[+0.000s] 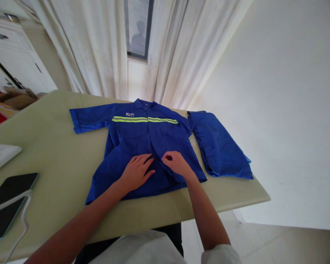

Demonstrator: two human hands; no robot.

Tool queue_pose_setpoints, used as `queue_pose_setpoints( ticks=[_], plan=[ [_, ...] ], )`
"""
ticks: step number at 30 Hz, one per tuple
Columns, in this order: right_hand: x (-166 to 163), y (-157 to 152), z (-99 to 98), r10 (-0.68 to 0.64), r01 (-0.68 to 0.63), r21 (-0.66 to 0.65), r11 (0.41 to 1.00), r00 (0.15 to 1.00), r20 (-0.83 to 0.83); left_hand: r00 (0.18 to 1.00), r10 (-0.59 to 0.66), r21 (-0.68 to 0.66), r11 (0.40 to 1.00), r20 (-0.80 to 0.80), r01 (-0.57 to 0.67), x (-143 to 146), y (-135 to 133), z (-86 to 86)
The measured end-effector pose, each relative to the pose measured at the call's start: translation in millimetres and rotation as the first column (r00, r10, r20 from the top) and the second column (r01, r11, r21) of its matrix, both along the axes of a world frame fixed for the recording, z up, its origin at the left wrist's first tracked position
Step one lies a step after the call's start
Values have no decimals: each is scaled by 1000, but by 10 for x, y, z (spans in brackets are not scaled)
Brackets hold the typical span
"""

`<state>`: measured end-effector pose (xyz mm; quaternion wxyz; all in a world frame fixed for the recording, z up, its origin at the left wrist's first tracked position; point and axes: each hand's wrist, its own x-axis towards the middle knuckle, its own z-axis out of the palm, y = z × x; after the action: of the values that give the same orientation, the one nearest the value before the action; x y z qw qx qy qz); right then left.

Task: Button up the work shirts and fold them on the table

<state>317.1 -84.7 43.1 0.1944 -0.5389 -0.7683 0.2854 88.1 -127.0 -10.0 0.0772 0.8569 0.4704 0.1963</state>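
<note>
A blue work shirt (129, 146) with a yellow-green reflective stripe across the chest lies spread on the table, its collar pointing away from me. My left hand (137, 171) rests flat on the lower front of the shirt, fingers spread, left of the front opening. On the other side of that opening, my right hand (176, 163) pinches the edge of the shirt's front panel between thumb and fingers. The panel is slightly lifted there. One sleeve stretches out to the left; the right sleeve touches a folded blue garment (220, 143).
The beige table (63, 154) ends at a rounded corner on the right, near a white wall (291, 110). At left lie a tablet-like dark device (11, 198), a white cable (24, 216) and a white object (2, 154). Curtains (99, 47) hang behind; boxes (13, 99) stand far left.
</note>
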Motion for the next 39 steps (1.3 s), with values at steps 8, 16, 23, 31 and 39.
queue_pose_setpoints(
  ticks=[8,16,23,31,39],
  plan=[
    [-205,124,-236,159,-182,56,982,944,288,995,-10,-26,1000,-99,7,63,-29,-176],
    [-251,392,-405,169,-176,55,983,979,118,936,351,-156,924,-8,-348,439,460,-12],
    [54,431,-551,149,-138,59,989,958,-246,939,289,-154,953,186,-263,437,492,-189],
    [91,383,-471,196,-197,14,980,967,-165,927,287,-302,930,242,-209,389,555,-178],
    [57,315,-413,256,-256,32,966,967,19,841,424,-503,835,335,-221,361,576,-108]
  ],
)
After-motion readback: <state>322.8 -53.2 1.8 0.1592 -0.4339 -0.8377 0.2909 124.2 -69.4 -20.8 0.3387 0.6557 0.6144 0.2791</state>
